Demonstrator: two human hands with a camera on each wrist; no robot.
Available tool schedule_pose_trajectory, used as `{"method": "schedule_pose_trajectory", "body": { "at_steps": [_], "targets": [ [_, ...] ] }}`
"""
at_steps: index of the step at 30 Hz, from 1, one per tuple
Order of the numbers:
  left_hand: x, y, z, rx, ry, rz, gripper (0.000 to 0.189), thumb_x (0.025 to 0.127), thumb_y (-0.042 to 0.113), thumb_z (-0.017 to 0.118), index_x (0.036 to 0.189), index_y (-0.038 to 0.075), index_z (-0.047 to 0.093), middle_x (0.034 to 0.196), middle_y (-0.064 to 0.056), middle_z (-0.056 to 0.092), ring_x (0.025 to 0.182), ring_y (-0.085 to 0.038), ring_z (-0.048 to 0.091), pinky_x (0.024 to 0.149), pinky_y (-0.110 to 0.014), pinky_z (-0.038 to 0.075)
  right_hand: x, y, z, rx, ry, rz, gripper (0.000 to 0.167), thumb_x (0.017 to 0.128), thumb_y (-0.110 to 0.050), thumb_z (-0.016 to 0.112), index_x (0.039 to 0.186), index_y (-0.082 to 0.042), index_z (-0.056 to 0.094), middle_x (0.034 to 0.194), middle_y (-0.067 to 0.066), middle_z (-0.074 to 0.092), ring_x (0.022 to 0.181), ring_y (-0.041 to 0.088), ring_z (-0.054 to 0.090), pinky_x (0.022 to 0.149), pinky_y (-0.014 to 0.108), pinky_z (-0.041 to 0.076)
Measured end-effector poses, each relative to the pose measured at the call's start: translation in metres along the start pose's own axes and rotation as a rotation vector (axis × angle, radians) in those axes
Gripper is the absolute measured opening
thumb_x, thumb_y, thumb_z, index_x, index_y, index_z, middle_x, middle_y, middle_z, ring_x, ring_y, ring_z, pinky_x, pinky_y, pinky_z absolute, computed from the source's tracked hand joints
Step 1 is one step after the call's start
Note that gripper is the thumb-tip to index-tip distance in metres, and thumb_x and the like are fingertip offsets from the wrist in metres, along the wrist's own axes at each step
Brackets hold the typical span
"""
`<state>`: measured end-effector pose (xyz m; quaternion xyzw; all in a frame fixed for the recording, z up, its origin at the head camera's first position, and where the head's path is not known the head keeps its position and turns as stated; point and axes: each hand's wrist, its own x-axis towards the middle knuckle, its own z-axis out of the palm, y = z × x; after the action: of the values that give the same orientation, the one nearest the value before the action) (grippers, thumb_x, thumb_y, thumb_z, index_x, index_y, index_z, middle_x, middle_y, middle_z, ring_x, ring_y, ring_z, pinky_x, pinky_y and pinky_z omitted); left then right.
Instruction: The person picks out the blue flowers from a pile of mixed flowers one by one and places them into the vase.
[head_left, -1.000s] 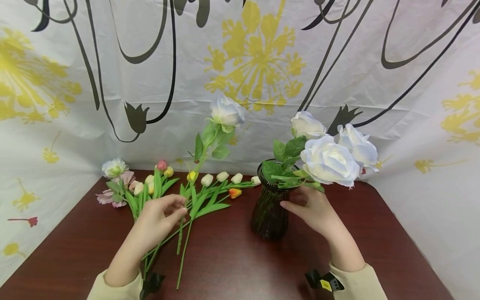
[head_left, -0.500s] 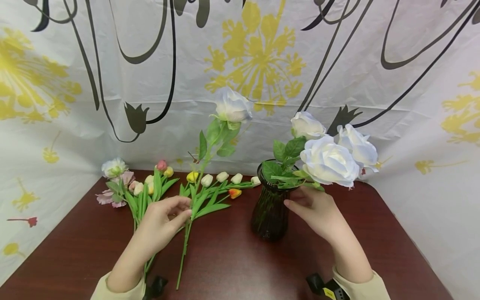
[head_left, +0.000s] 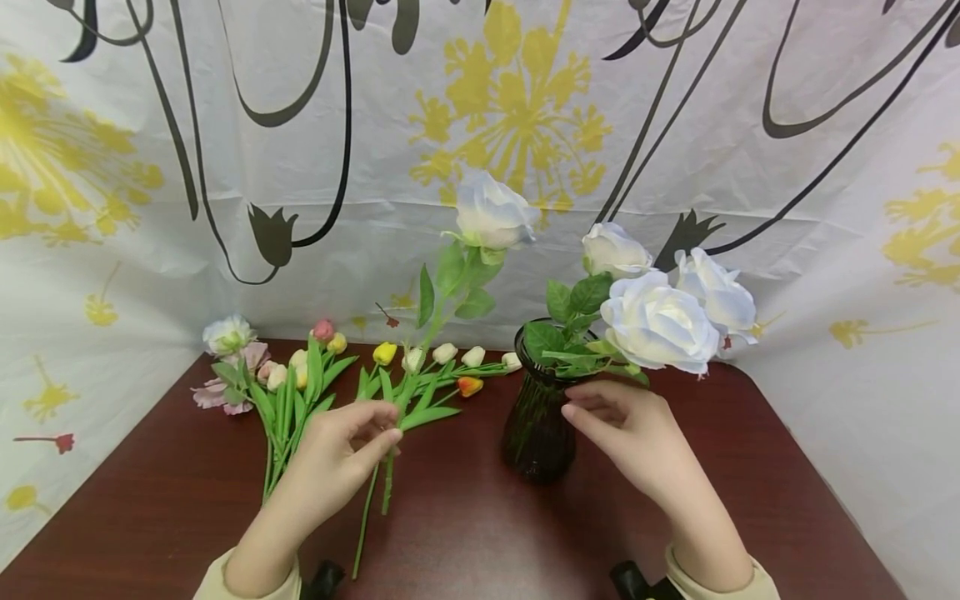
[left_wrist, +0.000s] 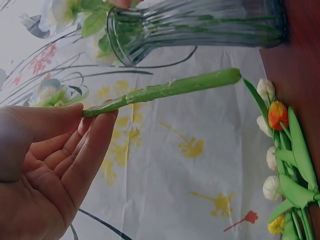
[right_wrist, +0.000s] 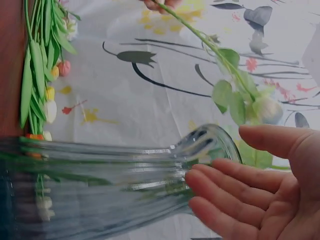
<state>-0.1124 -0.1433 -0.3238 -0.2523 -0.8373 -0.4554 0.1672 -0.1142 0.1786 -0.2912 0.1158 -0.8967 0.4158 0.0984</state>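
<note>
My left hand (head_left: 345, 450) pinches the green stem (left_wrist: 185, 86) of a white-blue rose (head_left: 491, 212) between thumb and fingertips. The rose stands nearly upright, leaning right, and its cut end sticks out below the hand. To the right is a dark ribbed glass vase (head_left: 540, 433) with several white-blue roses (head_left: 660, 321) leaning right out of its mouth. My right hand (head_left: 630, 433) is at the vase's neck from the right. In the right wrist view, its fingers (right_wrist: 220, 192) lie fairly straight against or just beside the glass; exact contact is unclear.
Behind my left hand, white, yellow and orange tulips (head_left: 442, 354) lie on the dark red table (head_left: 465, 533). Further left is a bunch of tulips with pink and white blooms (head_left: 228, 337). A patterned white cloth (head_left: 360, 167) hangs behind the table.
My left hand has moved right with the rose, bringing the bloom closer to the vase. My right hand has shifted slightly at the vase's neck, with more of its fingers showing. The vase stays put.
</note>
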Motion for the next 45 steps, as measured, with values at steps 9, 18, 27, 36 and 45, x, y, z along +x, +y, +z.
{"method": "schedule_pose_trajectory", "body": {
  "at_steps": [9,18,27,36,45],
  "targets": [
    [-0.003,0.008,0.008,-0.039,-0.04,0.013,0.021,0.081,-0.007,0.071,0.096,0.007,0.068,0.079,0.009,0.065,0.067,-0.008,0.063,0.058,-0.026,0.052,-0.006,-0.011,0.016,0.151,0.06,-0.096,0.019,0.087,-0.021,0.073,0.105,-0.014,0.072,0.086,-0.005,0.068,0.074,0.011,0.064,0.065,0.029,0.051],
    [-0.006,0.013,0.021,-0.073,-0.07,0.074,0.02,0.081,-0.006,0.071,0.097,0.005,0.068,0.08,0.003,0.066,0.068,-0.007,0.063,0.058,-0.025,0.052,-0.01,-0.017,0.036,0.34,0.115,-0.195,0.022,0.085,-0.007,0.073,0.106,-0.014,0.07,0.088,-0.001,0.07,0.078,0.014,0.067,0.068,0.029,0.053],
    [-0.008,0.015,0.036,-0.122,-0.113,0.126,0.018,0.082,-0.004,0.071,0.094,0.009,0.067,0.081,0.006,0.065,0.07,-0.004,0.061,0.056,-0.023,0.052,-0.014,-0.025,0.054,0.54,0.088,-0.237,0.03,0.085,0.002,0.07,0.113,-0.004,0.065,0.095,0.012,0.068,0.083,0.022,0.068,0.073,0.032,0.055],
    [-0.01,0.018,0.045,-0.115,-0.125,0.154,0.018,0.082,-0.003,0.072,0.092,0.011,0.067,0.08,0.008,0.064,0.069,-0.002,0.059,0.056,-0.02,0.05,-0.017,-0.026,0.065,0.678,0.074,-0.267,0.025,0.086,0.009,0.063,0.111,0.005,0.061,0.093,0.021,0.065,0.081,0.023,0.069,0.067,0.037,0.056],
    [-0.011,0.016,0.053,-0.12,-0.108,0.254,0.018,0.081,-0.003,0.073,0.092,0.01,0.066,0.079,0.006,0.064,0.068,-0.002,0.059,0.058,-0.016,0.048,-0.019,-0.025,0.072,0.738,0.044,-0.305,0.026,0.085,0.012,0.062,0.111,0.01,0.057,0.091,0.025,0.064,0.08,0.024,0.069,0.066,0.038,0.056]
  ]
}}
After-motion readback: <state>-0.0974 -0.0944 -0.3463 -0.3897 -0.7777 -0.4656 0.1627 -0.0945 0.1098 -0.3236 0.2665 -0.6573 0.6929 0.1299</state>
